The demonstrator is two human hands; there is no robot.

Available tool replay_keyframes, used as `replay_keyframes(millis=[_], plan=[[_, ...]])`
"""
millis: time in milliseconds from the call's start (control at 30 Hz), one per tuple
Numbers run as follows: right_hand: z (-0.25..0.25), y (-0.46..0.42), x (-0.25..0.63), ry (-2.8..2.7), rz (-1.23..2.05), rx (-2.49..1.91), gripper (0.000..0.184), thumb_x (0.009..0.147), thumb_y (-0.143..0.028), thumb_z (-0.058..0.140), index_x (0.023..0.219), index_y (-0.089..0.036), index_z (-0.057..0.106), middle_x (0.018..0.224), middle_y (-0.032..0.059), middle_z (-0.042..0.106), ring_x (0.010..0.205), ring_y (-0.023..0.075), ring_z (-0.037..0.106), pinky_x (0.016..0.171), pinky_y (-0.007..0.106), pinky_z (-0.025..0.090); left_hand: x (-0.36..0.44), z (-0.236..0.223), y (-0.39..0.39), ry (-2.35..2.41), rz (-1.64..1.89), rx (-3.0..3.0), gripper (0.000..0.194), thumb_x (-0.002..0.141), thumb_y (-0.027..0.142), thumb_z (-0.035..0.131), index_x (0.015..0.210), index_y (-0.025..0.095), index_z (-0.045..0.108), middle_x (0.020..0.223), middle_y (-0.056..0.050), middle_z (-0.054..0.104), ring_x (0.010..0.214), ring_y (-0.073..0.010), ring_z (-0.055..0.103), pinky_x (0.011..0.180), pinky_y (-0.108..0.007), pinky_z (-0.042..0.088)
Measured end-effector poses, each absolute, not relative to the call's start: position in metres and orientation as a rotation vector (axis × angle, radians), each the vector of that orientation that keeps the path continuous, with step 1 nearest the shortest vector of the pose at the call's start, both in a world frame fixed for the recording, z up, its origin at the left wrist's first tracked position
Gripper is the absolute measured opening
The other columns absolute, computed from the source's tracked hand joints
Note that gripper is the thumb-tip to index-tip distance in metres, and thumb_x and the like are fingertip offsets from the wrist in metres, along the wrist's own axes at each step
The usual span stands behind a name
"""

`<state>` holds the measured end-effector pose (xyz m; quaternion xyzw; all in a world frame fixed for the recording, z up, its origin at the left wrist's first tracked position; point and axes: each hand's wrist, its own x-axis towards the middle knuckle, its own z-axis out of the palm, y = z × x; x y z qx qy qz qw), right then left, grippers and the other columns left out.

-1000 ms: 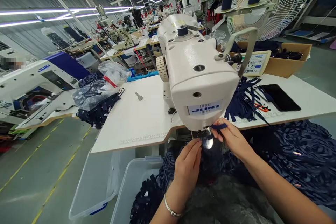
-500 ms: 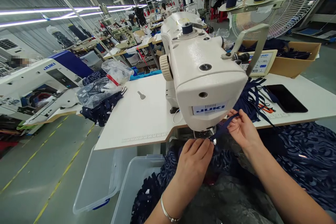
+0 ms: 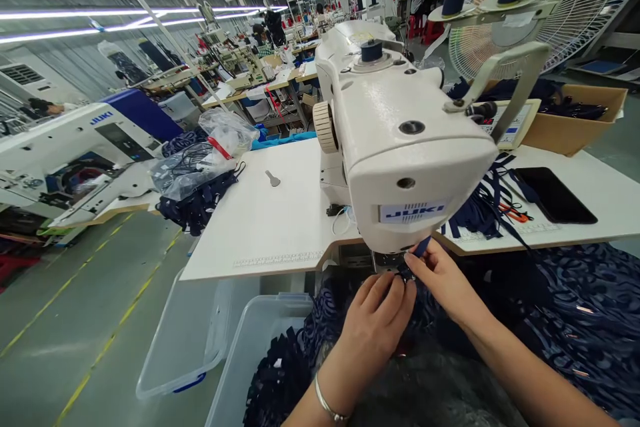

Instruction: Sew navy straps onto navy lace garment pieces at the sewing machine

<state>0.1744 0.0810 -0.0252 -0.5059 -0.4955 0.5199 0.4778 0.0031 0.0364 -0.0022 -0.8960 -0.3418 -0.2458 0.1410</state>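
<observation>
A white sewing machine stands in front of me, its head partly hiding the needle area. Just below it, my left hand pinches a navy strap near a small shiny fitting. My right hand is closed on the upper part of that same strap, close to my left fingertips. Both hands are near the presser foot. Navy patterned fabric spreads under and right of my hands, and dark plastic lies across my lap.
On the white table lie a small metal tool, a phone, orange-handled snips and navy straps. Clear plastic bins stand below left. A cardboard box and a fan are behind on the right.
My right hand has moved left and down along the strap, nearer to my left hand and the needle area. My left hand has shifted slightly. The view has turned a little.
</observation>
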Motion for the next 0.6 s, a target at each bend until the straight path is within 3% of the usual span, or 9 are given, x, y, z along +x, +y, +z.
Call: replay_keyframes(millis=[367,600], plan=[[-0.0253,0.0829,0.1821,-1.255,1.342,-1.219,0.023,0.087,-0.046,0.064,0.09,-0.024,0.058,0.081,-0.0002,0.058,0.073,0.0182,0.051,0.067,0.029,0.042,0.0047,-0.0101,0.0367,-0.976,-0.799,-2.509,0.031,0.093,0.013,0.057,0.123,0.008,0.061,0.119,-0.008,0.068,0.114,-0.0211,0.061,0.099,-0.034,0.053],[-0.0251,0.0823,0.183,-1.265,1.351,-1.25,0.018,0.09,-0.042,0.061,0.091,-0.025,0.058,0.079,-0.0011,0.056,0.072,0.0168,0.048,0.068,0.027,0.042,0.0041,-0.0088,0.0364,-0.983,-0.756,-2.54,0.033,0.094,0.011,0.054,0.126,0.008,0.059,0.121,-0.009,0.067,0.114,-0.0221,0.061,0.098,-0.036,0.054]])
